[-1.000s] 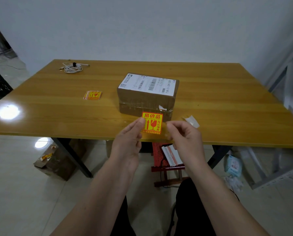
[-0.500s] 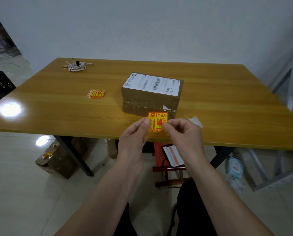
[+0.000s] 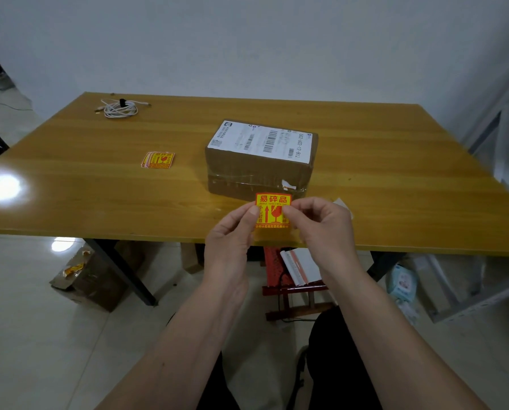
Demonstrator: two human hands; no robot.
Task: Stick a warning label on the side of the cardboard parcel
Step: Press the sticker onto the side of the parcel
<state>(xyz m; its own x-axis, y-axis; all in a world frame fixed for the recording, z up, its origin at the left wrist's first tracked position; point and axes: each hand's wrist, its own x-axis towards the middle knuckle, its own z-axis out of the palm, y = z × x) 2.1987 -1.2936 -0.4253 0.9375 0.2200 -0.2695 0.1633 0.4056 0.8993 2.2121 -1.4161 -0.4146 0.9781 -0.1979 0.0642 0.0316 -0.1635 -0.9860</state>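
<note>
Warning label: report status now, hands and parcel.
Left hand and right hand both pinch the warning label, held in the air. Cardboard parcel just beyond, near side bare of any warning label. Nothing between label and parcel.

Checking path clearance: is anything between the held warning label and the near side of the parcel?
Nothing visible. The warning label, pinched by the left hand and right hand, faces the cardboard parcel with only bare table between.
</note>
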